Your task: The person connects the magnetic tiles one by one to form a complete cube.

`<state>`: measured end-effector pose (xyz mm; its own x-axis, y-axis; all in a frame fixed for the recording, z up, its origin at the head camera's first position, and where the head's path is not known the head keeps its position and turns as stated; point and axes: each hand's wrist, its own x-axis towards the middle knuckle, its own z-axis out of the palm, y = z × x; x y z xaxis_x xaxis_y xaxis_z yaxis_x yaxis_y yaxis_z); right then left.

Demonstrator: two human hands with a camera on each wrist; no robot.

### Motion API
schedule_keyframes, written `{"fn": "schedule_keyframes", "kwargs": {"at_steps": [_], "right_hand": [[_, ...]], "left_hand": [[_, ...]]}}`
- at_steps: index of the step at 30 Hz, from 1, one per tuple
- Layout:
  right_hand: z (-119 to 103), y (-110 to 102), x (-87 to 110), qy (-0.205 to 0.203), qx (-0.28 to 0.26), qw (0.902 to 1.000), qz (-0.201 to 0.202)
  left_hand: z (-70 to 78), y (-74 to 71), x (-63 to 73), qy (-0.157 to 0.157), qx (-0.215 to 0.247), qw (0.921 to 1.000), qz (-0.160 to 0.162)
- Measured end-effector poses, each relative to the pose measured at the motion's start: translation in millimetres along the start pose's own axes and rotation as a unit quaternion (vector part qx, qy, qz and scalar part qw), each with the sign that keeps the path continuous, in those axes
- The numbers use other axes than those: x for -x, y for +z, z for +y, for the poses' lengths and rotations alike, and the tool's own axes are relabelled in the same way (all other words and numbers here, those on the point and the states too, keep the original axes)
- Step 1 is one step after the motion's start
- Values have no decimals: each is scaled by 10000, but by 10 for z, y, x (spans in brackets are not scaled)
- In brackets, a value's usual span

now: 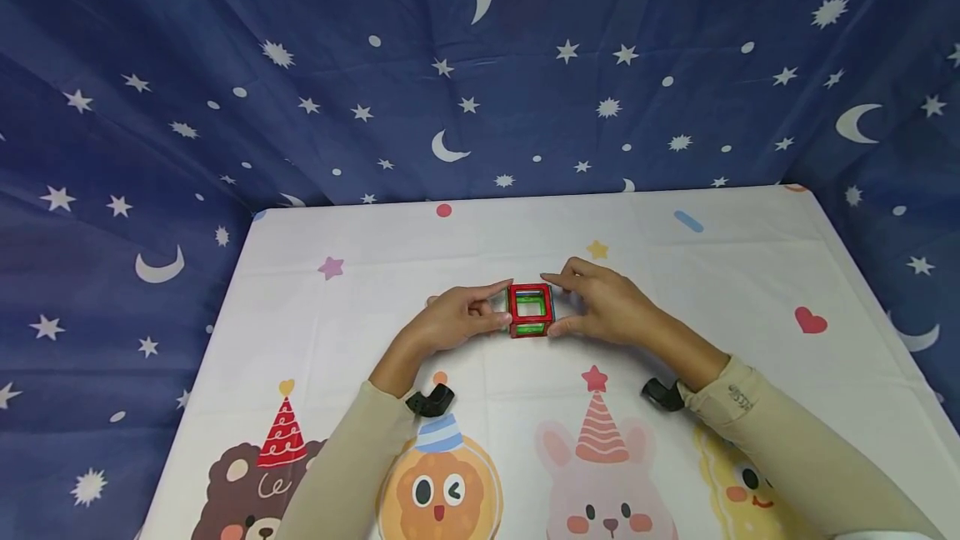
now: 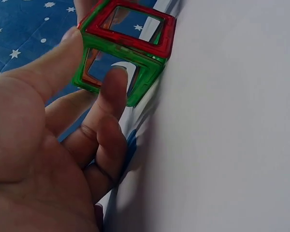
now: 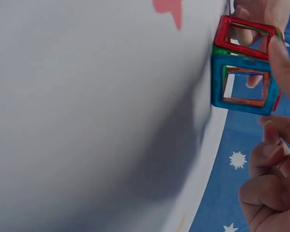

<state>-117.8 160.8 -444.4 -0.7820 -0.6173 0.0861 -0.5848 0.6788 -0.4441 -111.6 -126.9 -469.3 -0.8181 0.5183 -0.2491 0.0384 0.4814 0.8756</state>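
A small cube of see-through magnetic tiles [image 1: 530, 320] stands on the white tablecloth, with open square frames for its sides. Its top is a red tile; the left wrist view shows a green tile [image 2: 147, 92] on one side, and the right wrist view a blue tile [image 3: 216, 84] on another. My left hand [image 1: 457, 317] holds the cube's left side between thumb and fingers, a fingertip lying against the green frame. From the right, my right hand [image 1: 606, 305] pinches the cube at its corners with thumb and index finger, its other fingers curled in.
The tablecloth [image 1: 750, 273] carries printed party animals and shapes. A dark blue curtain [image 1: 525, 107] with moons and stars hangs behind the table and at both sides. Black wrist devices [image 1: 432, 401] sit at both sleeve cuffs.
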Motion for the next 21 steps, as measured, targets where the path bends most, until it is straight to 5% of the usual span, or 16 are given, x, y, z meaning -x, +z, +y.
{"fn": "schedule_keyframes", "kwargs": {"at_steps": [7,21], "right_hand": [[-62,2,3,219,48,9995,214],[-83,9,-8,115,84,9997,210]], "left_hand": [[3,10,-7,14,89,9999,89],[23,32,-3,189,-518,9985,74]]}}
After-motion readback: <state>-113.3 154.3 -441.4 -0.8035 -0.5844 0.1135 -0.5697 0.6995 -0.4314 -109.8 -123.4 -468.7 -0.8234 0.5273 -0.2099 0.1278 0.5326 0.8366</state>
